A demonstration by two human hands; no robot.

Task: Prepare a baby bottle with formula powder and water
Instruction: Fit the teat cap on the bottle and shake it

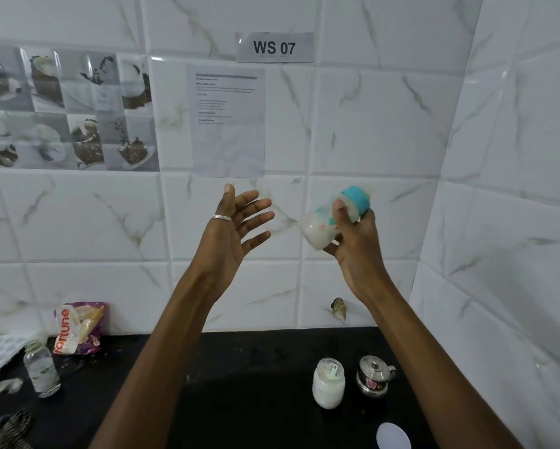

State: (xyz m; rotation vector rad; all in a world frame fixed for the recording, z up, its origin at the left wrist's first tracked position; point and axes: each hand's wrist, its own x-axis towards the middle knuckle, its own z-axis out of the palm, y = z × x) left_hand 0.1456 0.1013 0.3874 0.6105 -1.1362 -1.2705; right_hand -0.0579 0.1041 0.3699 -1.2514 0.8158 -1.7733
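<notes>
- Head view: the right hand (356, 251) grasps the baby bottle (320, 225), which is raised before the tiled wall (385, 124), well above the counter (256, 367).
- The bottle's long axis is tilted: the teal collar (358, 197) points up and right, and the base points down and left.
- The left hand (236, 222) is released, with fingers spread. Its palm faces the base, near but apart.

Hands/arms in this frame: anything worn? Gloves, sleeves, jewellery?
No gloves, no sleeves in view; both forearms bare. The left hand wears a thin silver ring on the thumb. The right hand shows no ring; no watch on either wrist.
</notes>
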